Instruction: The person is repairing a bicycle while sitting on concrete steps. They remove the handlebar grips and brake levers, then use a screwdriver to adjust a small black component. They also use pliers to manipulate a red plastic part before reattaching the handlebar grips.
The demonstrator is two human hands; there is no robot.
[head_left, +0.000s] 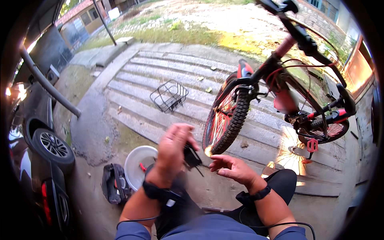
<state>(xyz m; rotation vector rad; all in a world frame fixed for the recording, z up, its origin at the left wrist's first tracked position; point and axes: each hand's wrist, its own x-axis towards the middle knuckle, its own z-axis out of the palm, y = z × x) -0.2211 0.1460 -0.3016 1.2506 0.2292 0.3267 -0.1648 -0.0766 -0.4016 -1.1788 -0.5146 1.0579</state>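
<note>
My left hand (pixel 173 150) is raised in front of me and closed around a small black part (pixel 192 157) with a thin black strap or wire trailing below it. My right hand (pixel 232 168) hovers just to the right of the part, fingers loosely spread and curled, holding nothing. A red and black bicycle (pixel 276 88) stands directly ahead on ribbed concrete, its knobby front wheel (pixel 226 120) just beyond my hands. My dark trousers show below my wrists.
A black wire basket (pixel 169 95) lies on the concrete ramp. A white bowl (pixel 138 165) holding a red-handled tool and a black tool bag (pixel 114 184) sit on the ground at my left. A dark car (pixel 44 152) is parked at far left.
</note>
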